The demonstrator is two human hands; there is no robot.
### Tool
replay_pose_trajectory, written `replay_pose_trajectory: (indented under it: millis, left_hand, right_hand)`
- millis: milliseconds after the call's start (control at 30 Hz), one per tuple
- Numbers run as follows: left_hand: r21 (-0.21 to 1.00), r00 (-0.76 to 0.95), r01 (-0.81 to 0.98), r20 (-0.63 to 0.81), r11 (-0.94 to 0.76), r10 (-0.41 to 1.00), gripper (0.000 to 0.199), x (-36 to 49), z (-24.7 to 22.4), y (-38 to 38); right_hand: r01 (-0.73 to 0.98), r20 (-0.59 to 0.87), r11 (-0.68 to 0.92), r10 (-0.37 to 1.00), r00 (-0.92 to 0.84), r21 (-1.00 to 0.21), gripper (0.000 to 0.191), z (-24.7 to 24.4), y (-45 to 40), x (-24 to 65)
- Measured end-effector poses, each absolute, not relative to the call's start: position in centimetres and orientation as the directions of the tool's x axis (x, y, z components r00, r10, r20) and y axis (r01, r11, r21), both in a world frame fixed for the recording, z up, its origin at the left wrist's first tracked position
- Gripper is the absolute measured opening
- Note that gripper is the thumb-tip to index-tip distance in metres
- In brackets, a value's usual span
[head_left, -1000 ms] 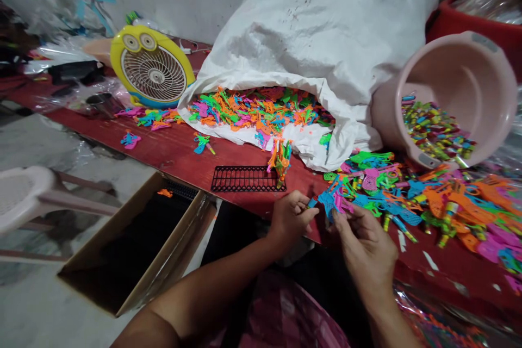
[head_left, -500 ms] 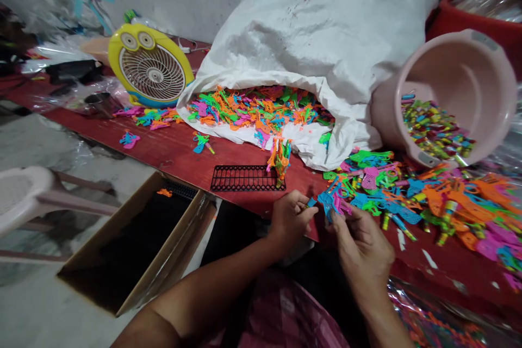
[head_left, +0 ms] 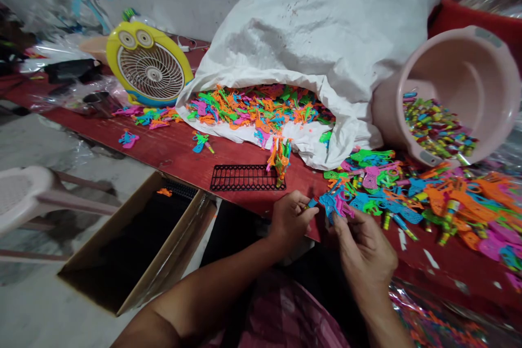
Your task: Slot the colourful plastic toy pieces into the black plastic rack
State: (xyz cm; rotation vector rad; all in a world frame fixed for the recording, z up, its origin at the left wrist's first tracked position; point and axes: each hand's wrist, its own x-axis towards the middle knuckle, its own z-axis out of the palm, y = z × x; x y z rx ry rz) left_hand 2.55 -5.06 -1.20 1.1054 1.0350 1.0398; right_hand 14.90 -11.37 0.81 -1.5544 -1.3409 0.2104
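The left hand [head_left: 289,223] is clamped between thumb and fingers on a small tube [head_left: 312,203]; only its blue and red end shows clearly, the remainder being covered by the fingers. The right hand [head_left: 367,247] grips a blue and magenta plastic gun piece [head_left: 331,204], located just right of the tube above the near edge of the red table [head_left: 179,149]. The thumb covers part of the piece, and the fingers behind it are partly concealed. Whether tube and piece touch cannot be determined.

Right of the hands lies a pile of coloured guns [head_left: 391,204], blurred toward the right. Left of the hands, a black rack [head_left: 240,178] bears an upright cluster of guns [head_left: 280,160] at its right end; individual parts overlap. The white sack [head_left: 326,27] beyond is cut off at the top. The carton [head_left: 171,261] at near left has a dark, hardly legible interior.
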Motion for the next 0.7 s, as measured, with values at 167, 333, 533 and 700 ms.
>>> replay_pose_trajectory:
  millis: [167, 333, 533, 700]
  left_hand:
    - [0.994, 0.173, -0.072, -0.067, 0.080, 0.983, 0.009, 2.7, -2.3, -5.1]
    - [0.997, 0.136, 0.066, 0.038, -0.048, 0.990, 0.010, 2.4, -2.5, -5.6]
    - [0.973, 0.135, 0.182, 0.119, -0.143, 0.984, 0.018, 2.1, -2.1, -5.9]
    - [0.962, 0.169, 0.249, 0.072, -0.114, 0.983, 0.013, 2.1, -2.0, -5.7]
  right_hand:
    - [0.661, 0.479, 0.161, 0.812, 0.334, -0.733, 0.023, 1.0, -11.1, 14.7]
    - [0.680, 0.495, 0.191, 0.821, 0.285, -0.708, 0.020, 1.2, -11.0, 14.4]
    - [0.671, 0.461, 0.176, 0.844, 0.274, -0.720, 0.016, 1.1, -10.8, 14.2]
    - [0.473, 0.305, 0.113, 0.886, 0.350, -0.873, 0.022, 1.2, -10.5, 14.1]
